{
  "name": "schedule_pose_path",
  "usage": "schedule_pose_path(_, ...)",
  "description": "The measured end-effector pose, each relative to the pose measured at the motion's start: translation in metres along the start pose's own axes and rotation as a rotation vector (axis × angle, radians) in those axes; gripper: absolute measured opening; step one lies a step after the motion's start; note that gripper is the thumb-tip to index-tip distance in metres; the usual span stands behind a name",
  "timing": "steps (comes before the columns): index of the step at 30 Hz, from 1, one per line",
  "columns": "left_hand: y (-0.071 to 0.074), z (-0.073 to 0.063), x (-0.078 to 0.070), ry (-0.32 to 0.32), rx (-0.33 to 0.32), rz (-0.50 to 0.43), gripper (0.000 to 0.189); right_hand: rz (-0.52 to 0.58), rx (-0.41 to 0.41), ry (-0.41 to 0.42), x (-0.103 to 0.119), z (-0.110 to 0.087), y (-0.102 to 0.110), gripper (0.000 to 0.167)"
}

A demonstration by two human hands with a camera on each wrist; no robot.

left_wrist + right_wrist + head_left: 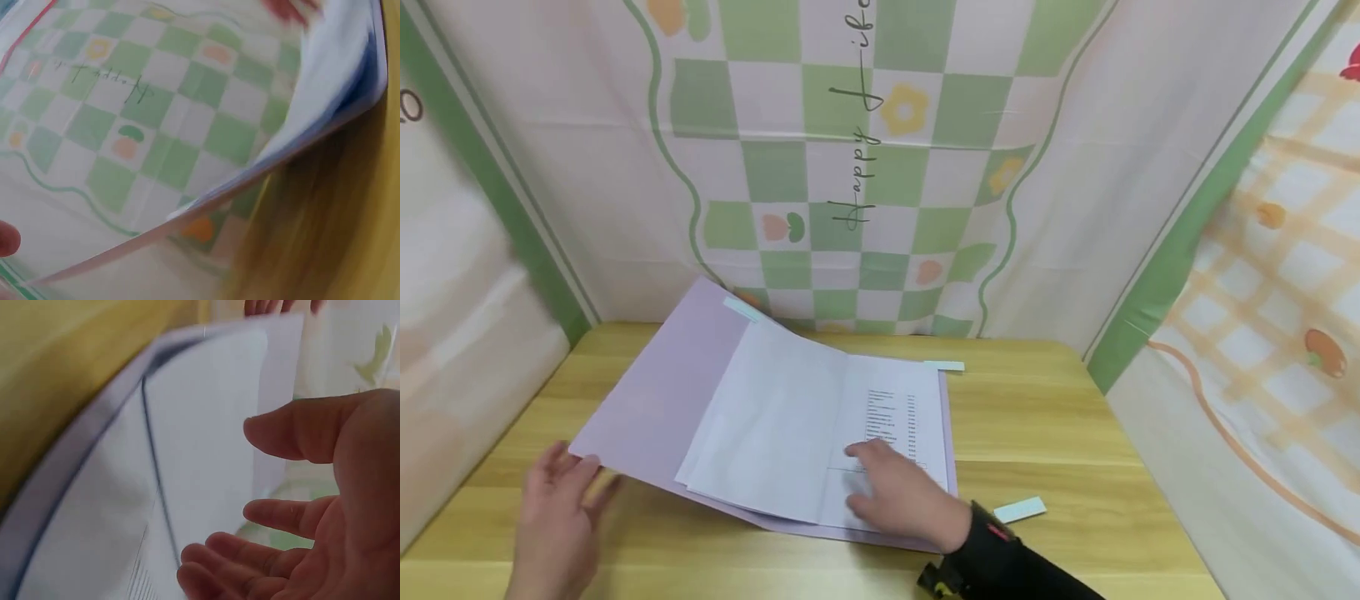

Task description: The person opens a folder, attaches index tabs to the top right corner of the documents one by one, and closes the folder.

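A light purple folder lies open on the table, its left cover tilted up off the surface. Inside are white paper sheets; the right-hand page carries rows of small print. At the cover's lower left corner, my left hand grips the edge with thumb and fingers. My right hand is over the right-hand page, index finger extended and thumb apart. The right wrist view shows that hand with spread, relaxed fingers beside the pages, holding nothing.
Pale mint strips mark the folder's surroundings: one strip on the cover's top edge, another strip at the top right, a third strip on the wooden table. A checkered cloth hangs behind.
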State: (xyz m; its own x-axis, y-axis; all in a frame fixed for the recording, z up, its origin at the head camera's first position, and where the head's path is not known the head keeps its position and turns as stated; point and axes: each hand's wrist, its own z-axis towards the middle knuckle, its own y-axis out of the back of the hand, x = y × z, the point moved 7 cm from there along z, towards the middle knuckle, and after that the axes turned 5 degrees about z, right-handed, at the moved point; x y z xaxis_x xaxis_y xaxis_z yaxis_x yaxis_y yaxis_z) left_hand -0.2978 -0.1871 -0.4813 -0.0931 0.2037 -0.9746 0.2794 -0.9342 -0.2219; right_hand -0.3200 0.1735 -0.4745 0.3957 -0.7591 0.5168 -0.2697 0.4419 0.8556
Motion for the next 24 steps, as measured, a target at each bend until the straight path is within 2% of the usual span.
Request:
schedule_pose_path(2, -0.012, 0.003, 0.010, -0.001, 0.177, -0.141, 0.033, -0.051, 0.014, 0.039, 0.020, 0.005, -0.012, 0.065)
schedule_pose_path(3, -0.017, 0.002, 0.015, 0.002, 0.242, -0.141, 0.028, -0.070, 0.022, 0.057, 0.029, 0.009, -0.018, 0.069)
schedule_pose_path(4, -0.021, 0.002, 0.018, 0.006, 0.278, -0.082, 0.031, -0.083, 0.034, 0.063, 0.037, 0.012, -0.024, 0.072)
schedule_pose_path(5, -0.024, 0.002, 0.022, 0.019, 0.289, -0.014, 0.035, -0.099, 0.044, 0.063, 0.044, 0.015, -0.031, 0.076)
schedule_pose_path(7, -0.026, 0.002, 0.027, 0.073, 0.262, 0.131, 0.047, -0.125, 0.064, 0.047, 0.054, 0.021, -0.042, 0.080)
schedule_pose_path(10, -0.026, 0.002, 0.030, 0.160, 0.219, 0.201, 0.062, -0.176, 0.058, 0.036, 0.064, 0.028, -0.054, 0.081)
schedule_pose_path(13, -0.029, 0.001, 0.028, 0.183, 0.223, 0.163, 0.063, -0.229, 0.030, 0.031, 0.069, 0.033, -0.060, 0.082)
schedule_pose_path(17, -0.033, -0.002, 0.026, 0.170, 0.260, 0.092, 0.058, -0.281, 0.001, 0.014, 0.070, 0.037, -0.064, 0.083)
schedule_pose_path(24, -0.034, -0.012, 0.025, 0.162, 0.297, 0.040, 0.056, -0.401, -0.023, 0.002, 0.071, 0.042, -0.071, 0.074)
